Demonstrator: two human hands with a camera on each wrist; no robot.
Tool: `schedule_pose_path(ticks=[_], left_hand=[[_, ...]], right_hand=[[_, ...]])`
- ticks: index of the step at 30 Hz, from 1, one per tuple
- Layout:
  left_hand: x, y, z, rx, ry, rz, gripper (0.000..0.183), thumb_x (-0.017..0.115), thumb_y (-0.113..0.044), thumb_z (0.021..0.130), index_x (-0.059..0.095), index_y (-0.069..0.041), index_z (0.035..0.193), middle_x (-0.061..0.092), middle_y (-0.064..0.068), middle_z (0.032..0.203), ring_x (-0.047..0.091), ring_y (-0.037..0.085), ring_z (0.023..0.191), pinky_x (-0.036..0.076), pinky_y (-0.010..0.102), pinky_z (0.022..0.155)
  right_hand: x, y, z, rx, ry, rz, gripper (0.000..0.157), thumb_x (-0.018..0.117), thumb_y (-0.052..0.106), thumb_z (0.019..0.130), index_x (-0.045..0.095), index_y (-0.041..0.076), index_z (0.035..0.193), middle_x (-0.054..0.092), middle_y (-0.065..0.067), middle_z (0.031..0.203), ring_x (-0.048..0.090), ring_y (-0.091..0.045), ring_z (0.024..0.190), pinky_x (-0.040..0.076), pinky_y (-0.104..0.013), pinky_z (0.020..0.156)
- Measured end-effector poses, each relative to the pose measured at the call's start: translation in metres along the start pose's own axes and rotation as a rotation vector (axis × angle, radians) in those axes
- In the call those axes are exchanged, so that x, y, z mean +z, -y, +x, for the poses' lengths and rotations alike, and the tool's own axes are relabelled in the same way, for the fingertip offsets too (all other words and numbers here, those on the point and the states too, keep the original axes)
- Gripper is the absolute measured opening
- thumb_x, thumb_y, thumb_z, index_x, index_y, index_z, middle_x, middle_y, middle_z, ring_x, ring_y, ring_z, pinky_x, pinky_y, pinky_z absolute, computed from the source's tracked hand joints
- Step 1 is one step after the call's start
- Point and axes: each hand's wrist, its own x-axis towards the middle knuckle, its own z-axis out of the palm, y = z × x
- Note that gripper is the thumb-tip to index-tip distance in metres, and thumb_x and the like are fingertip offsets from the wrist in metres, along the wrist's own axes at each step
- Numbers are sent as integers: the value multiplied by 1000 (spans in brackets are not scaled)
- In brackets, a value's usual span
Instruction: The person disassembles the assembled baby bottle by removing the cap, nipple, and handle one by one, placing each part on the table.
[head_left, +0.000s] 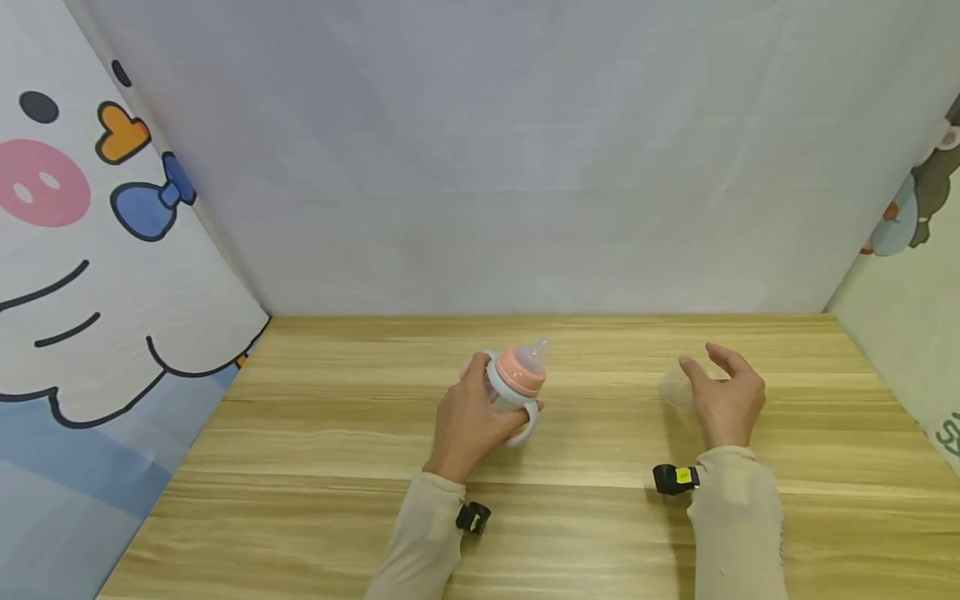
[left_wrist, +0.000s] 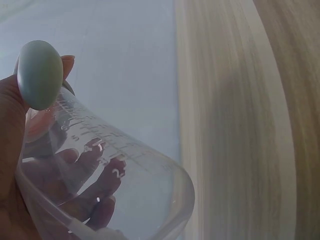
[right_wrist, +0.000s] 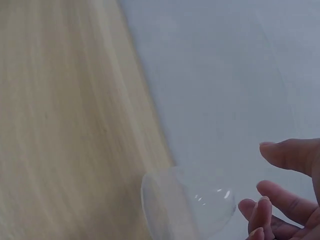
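Note:
A baby bottle (head_left: 521,372) with a pink collar, a clear teat and pale side handles tilts toward the right in the head view. My left hand (head_left: 468,418) grips it around the body. The left wrist view brings the clear bottle body (left_wrist: 145,185) close, with measuring marks and fingers visible through it; one rounded handle end (left_wrist: 40,75) stands near the thumb. To the right, a clear domed cap (head_left: 675,389) rests on the table. Beside it is my right hand (head_left: 729,402), thumb and fingers apart. In the right wrist view a gap separates the fingers from the cap (right_wrist: 187,202).
The wood-grain table (head_left: 315,433) ends at a pale curtain-like backdrop (head_left: 525,167). A cartoon-printed panel (head_left: 67,250) borders the left side, and a greenish printed panel (head_left: 900,333) the right. Each wrist carries a small black camera (head_left: 474,517).

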Motion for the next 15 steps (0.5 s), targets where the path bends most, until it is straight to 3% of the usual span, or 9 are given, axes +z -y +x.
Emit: schedule_pose_path(ticks=[3,10,15], left_hand=[[0,0,0,2,-3,0,71,84,-48,70,54,-15,125,71,8,94,64,21,73,51,36,63],[0,1,0,8,-10,0,70,85,-47,70,54,-15,124,71,8,93,63,20,71,50,35,62],[1,1,0,12,-10,10,70,85,-48,70,54,-15,123,71,7,92,63,20,70,49,34,61]], right_hand=[[-1,7,-2,-12,8,-4,52,71,38,92,62,16,138,57,-4,148,49,0,80,43,-17,63],[1,18,-8,-28,46,-2,48,70,42,92,65,15,132,60,-4,144,49,-2,81,44,-19,61],[9,24,-14,-73,74,-2,44,70,44,91,69,15,123,65,8,107,51,-2,73,45,-22,58]])
